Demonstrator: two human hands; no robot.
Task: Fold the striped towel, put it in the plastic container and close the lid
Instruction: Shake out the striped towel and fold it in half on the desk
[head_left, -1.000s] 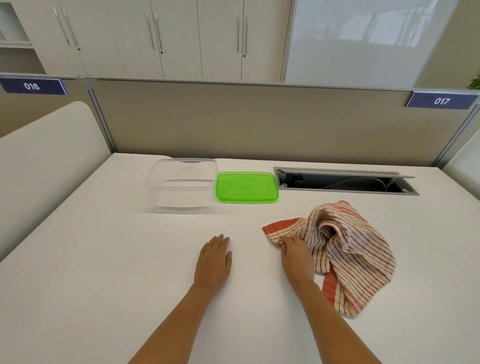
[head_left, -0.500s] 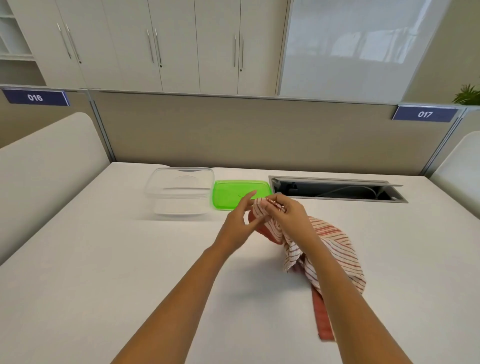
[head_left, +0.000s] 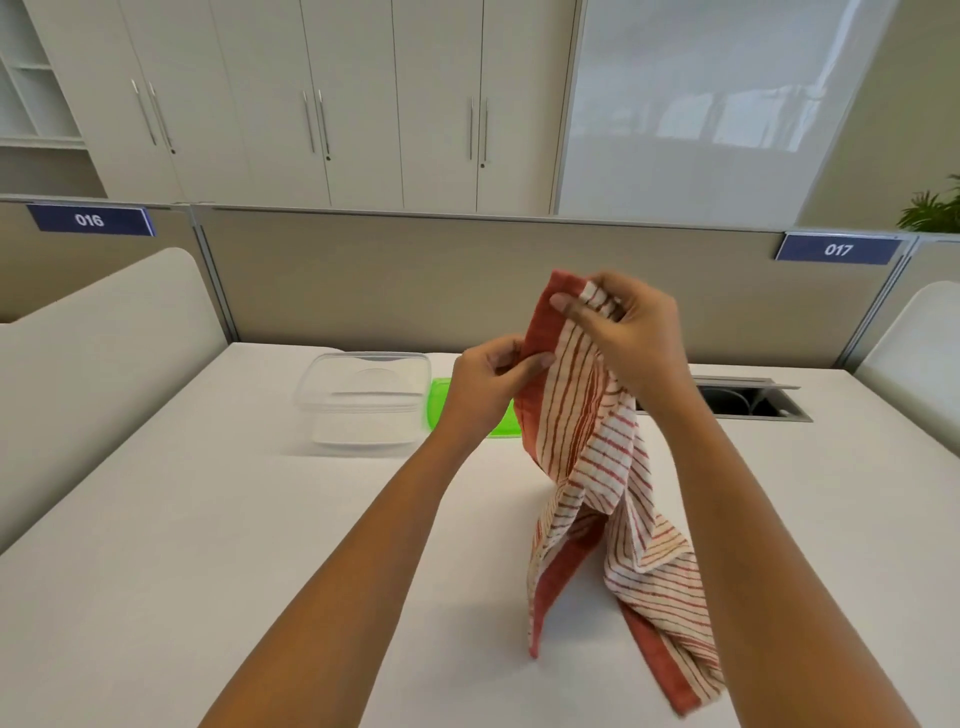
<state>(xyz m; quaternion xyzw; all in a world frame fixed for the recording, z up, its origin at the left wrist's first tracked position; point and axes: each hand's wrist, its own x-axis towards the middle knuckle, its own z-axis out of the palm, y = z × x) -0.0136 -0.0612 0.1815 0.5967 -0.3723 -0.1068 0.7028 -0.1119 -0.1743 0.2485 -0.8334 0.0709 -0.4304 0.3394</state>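
Both hands pinch the striped towel (head_left: 587, 457): right hand (head_left: 631, 338) at its top corner, left hand (head_left: 488, 379) just below. Towel hangs crumpled to the tabletop (head_left: 208, 519).

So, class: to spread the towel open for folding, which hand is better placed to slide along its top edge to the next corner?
Probably the left hand. It pinches the red edge of the towel just below the corner, which the right hand already grips and can anchor.

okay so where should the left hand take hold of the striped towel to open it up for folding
Probably the solid red border on the striped towel, just below where the left hand pinches it now, coming from the left. That edge hangs straight and exposed, while the right hand holds the top corner and the rest droops bunched.
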